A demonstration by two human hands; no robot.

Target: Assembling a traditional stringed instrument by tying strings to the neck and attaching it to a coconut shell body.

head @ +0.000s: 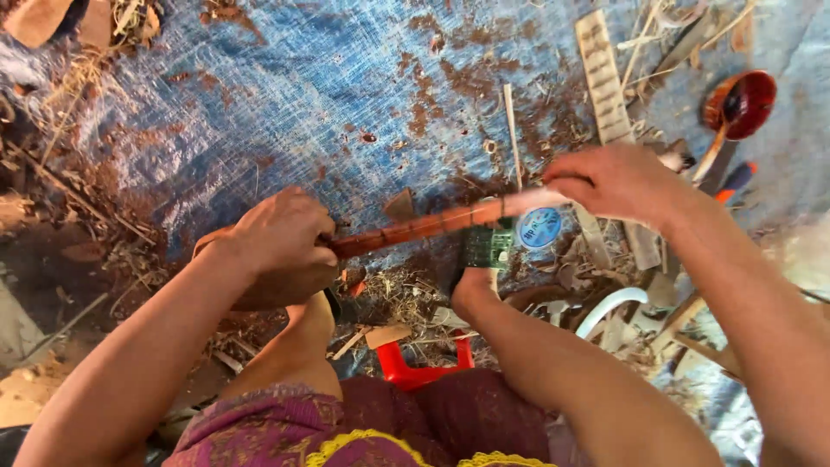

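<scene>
Left hand [281, 246] closed round near-left end of reddish stick [432, 225]; right hand [618, 183] pinches its far-right end — stick spans mid-scene above blue tarp [285, 86]. Likely light, stiff — best gripped at both ends.

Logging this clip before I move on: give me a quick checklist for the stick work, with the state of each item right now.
1. Left hand gripping one end of the reddish stick: ok.
2. Right hand on the other end: ok, though blurred.
3. Stick held off the blue tarp: ok.
4. Feet near the stick: not ok, one foot sits right under it.
5. Ground tidy: not ok, shavings and wood strips lie around.
6. Tool in right hand: cannot tell.
</scene>
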